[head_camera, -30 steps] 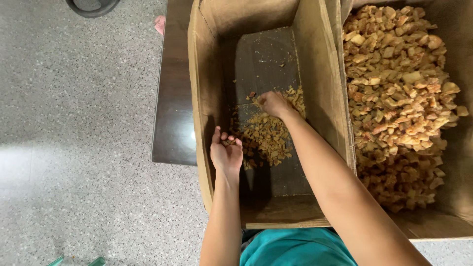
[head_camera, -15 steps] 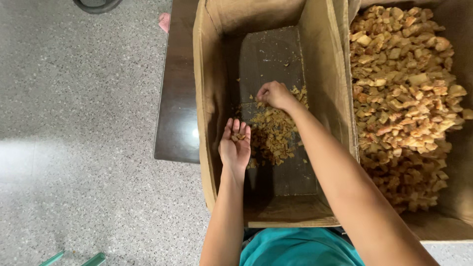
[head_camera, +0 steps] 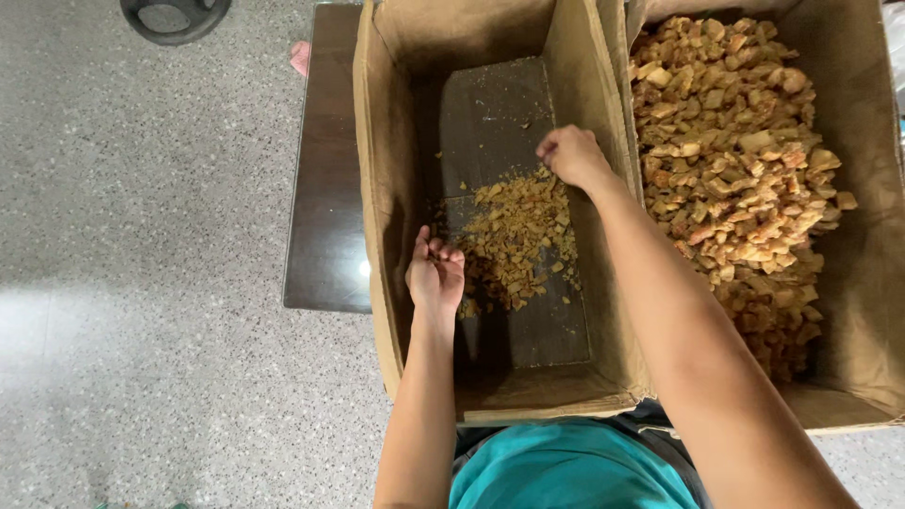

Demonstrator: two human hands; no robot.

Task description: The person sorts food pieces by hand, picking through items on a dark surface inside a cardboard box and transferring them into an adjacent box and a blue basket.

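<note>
Two cardboard boxes stand side by side below me. The left box [head_camera: 375,188] has a dark bottom with a small heap of tan crumbly chunks [head_camera: 517,236]. My left hand [head_camera: 435,272] lies palm up at the heap's left edge, fingers curled, with a few bits in it. Over the heap's far right edge, near the box's right wall, my right hand [head_camera: 571,155] is closed in a loose fist. Whether the fist holds chunks is hidden. The right box [head_camera: 863,236] is filled with larger tan chunks [head_camera: 745,170].
The boxes rest on a dark low table [head_camera: 325,188] over a speckled grey floor [head_camera: 141,283]. A dark round object [head_camera: 174,14] lies at the top left. Someone's toes [head_camera: 301,57] show beside the table's far edge. My teal shirt [head_camera: 566,467] is at the bottom.
My right hand has moved away from the heap toward the far right of the left box. My left hand has turned palm up and curled its fingers.
</note>
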